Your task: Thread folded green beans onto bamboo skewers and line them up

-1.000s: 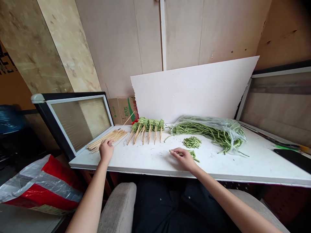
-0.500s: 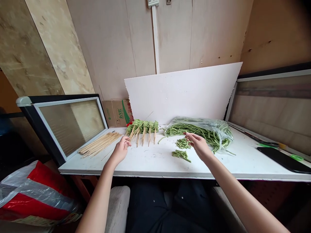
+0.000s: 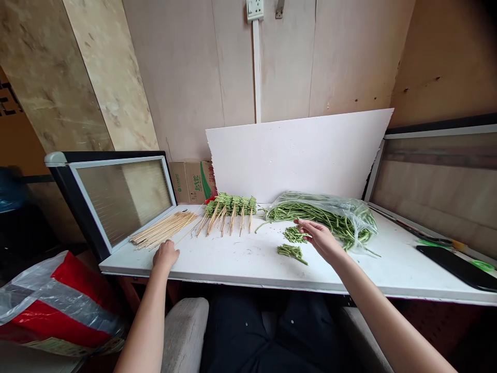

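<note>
My left hand (image 3: 165,255) is low over the tabletop, just below the fan of bare wooden skewers (image 3: 165,229). Its fingers are closed, and what they hold, if anything, is hidden. My right hand (image 3: 313,231) hovers beside a small pile of cut green bean pieces (image 3: 294,234), fingertips pinched on something too small to name. A second little pile of longer cut pieces (image 3: 292,253) lies nearer the front edge. At the back, skewers threaded with green beans (image 3: 233,204) are stacked in a row, sticks pointing forward.
A clear plastic bag of long green beans (image 3: 322,212) lies at the back right. A black phone (image 3: 458,265) rests at the right. Behind stand a cardboard box (image 3: 191,182) and a white board (image 3: 295,155). The white table (image 3: 233,267) ends in front of my lap.
My left hand has moved left and down, from beside the threaded skewers to below the bare ones. My right hand has stayed nearly in place. The camera view has shifted slightly.
</note>
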`<state>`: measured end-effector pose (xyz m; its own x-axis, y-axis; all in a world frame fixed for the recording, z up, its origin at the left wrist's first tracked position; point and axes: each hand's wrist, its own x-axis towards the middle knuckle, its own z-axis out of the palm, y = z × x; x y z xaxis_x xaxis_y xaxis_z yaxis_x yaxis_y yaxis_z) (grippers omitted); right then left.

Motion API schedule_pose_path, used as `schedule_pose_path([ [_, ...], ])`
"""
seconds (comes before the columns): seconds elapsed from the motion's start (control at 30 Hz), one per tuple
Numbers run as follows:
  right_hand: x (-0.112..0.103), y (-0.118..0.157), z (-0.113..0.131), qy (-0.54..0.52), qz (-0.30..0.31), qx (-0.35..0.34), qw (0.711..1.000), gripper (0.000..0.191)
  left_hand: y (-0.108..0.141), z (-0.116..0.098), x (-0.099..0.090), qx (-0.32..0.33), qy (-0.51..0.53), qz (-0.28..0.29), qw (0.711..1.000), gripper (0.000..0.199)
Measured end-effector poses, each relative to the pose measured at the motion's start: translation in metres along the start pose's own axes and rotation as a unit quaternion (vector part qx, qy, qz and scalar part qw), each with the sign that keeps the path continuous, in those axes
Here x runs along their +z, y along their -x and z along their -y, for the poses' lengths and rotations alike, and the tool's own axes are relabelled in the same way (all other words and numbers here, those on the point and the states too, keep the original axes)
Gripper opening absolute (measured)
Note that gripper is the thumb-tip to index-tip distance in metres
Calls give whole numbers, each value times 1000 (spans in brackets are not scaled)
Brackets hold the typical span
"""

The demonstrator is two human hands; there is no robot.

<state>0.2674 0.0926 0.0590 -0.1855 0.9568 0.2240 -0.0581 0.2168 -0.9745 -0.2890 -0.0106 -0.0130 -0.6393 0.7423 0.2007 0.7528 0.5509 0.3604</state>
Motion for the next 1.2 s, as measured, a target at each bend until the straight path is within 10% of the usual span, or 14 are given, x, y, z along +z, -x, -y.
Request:
schedule_pose_path([
  [0.23,2,-2,-8,9,6,3,1000,61,3,41,2,-90,7,-33,995,37],
  [0.67,8,3,-15,14,30,10,999,64,0,48,1,-157,24,-111,981,48],
  [1.0,7,5,-4,-6,-17,-11,1000,62,31,-66,-56,79,116,-119,983,58],
  [1.2,-1,6,9,7,-46,-47,998,63,81,-129,-73,288,225,-101,925,44],
])
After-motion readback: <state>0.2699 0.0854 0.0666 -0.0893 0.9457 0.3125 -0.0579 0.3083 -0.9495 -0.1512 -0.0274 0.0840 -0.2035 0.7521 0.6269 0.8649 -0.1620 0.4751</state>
